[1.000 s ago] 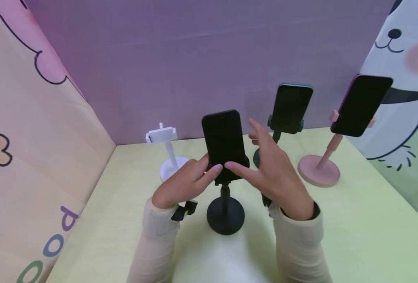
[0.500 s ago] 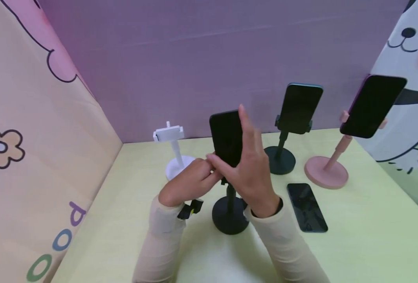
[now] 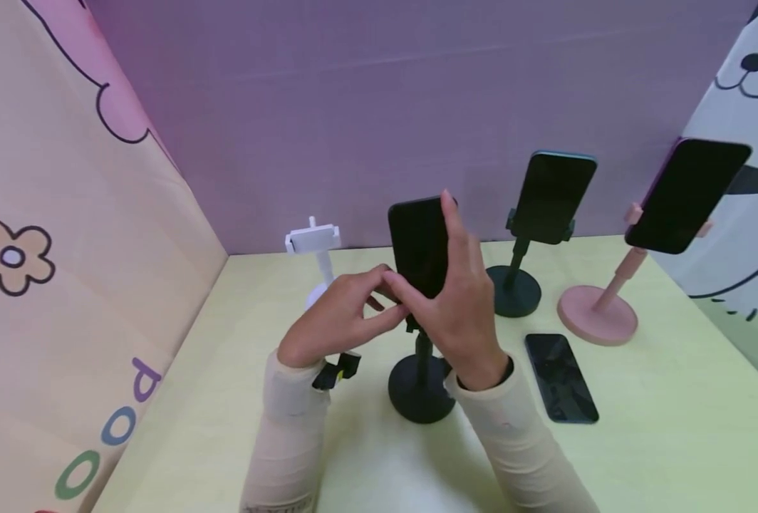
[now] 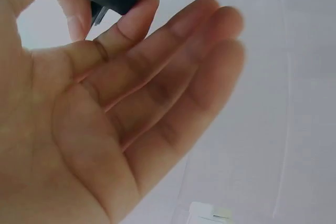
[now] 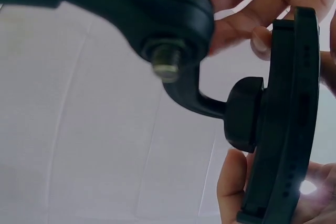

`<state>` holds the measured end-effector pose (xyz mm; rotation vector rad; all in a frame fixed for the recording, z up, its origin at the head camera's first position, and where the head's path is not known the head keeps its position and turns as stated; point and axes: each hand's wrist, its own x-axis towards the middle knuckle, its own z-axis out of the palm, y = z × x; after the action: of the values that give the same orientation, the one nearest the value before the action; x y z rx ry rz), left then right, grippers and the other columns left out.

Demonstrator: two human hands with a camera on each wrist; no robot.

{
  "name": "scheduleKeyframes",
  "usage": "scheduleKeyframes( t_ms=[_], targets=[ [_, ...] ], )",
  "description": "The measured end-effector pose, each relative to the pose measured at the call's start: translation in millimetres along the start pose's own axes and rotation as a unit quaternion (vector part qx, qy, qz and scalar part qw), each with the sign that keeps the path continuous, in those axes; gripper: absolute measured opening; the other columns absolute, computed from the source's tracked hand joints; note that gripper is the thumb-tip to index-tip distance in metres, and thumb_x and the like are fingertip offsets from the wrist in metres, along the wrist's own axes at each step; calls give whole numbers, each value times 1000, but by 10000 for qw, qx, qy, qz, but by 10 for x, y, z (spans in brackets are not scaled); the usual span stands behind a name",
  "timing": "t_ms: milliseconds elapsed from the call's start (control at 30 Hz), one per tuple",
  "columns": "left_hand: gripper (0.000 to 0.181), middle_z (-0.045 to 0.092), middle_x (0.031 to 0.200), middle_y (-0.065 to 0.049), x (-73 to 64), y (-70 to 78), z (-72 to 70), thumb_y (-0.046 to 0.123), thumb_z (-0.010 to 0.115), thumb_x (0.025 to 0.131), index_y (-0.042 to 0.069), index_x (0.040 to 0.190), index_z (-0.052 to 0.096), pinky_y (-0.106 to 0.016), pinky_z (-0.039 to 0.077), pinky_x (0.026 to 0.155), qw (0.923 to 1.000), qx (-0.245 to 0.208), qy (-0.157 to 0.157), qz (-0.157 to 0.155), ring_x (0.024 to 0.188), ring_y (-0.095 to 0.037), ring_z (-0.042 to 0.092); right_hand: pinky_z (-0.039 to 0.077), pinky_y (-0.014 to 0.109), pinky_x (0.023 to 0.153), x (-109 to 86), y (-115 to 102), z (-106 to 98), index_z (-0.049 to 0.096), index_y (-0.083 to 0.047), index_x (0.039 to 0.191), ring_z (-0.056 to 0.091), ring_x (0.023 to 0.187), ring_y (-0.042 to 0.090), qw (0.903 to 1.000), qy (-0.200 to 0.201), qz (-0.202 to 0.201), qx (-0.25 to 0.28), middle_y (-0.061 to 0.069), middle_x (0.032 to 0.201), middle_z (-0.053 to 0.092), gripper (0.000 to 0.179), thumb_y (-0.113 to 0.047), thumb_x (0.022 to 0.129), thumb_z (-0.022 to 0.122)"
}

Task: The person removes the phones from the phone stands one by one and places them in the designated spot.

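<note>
Nearer the black stand [image 3: 421,392] than a second ago, the right hand [image 3: 465,310] clasps the black phone [image 3: 419,242] atop it, thumb in front; the left hand [image 3: 340,313] extends loose, straight fingers from that stand's left.

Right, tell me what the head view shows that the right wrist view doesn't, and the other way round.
Only the head view: the white stand, the green stand and pink stand with their phones, and the loose phone lying flat on the table.

Only the right wrist view: the bolt end at the joint, and the small holes along one phone edge.

Both: the black stand, its phone and some fingers.
</note>
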<state>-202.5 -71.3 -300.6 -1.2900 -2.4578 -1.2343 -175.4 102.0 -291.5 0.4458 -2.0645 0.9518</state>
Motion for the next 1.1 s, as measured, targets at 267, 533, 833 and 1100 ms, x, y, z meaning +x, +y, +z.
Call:
scheduleKeyframes(
  t_ms=[267,533,833,1100],
  targets=[
    [9,63,91,13,14,-20,-7,18,59,92,17,100,62,-24,54,74,9994,126,272,143,82,0,61,55,44,80,8,12,-5,21,-20,154,53,107,26,9999,-19,49,97,12,142,44,97,-31,78,81],
    [3,61,84,14,26,-33,6,18,60,90,17,93,59,-23,51,68,9984,348,359,250,75,-1,58,51,44,91,20,57,0,24,-18,153,49,122,23,9996,100,-139,230,1,151,37,95,-27,77,81],
    [6,56,77,11,57,-66,27,14,58,84,18,88,57,-23,49,62,9980,295,441,338,69,-4,53,52,45,87,26,67,34,26,-15,152,51,120,24,9987,252,-251,362,2,150,38,91,-25,78,79],
    [6,52,71,7,97,-108,61,11,57,81,15,86,57,-24,42,54,9968,253,519,558,62,-8,48,53,46,85,21,77,66,28,-12,150,52,119,24,9968,457,-290,585,6,147,43,90,-21,77,79]
  ],
)
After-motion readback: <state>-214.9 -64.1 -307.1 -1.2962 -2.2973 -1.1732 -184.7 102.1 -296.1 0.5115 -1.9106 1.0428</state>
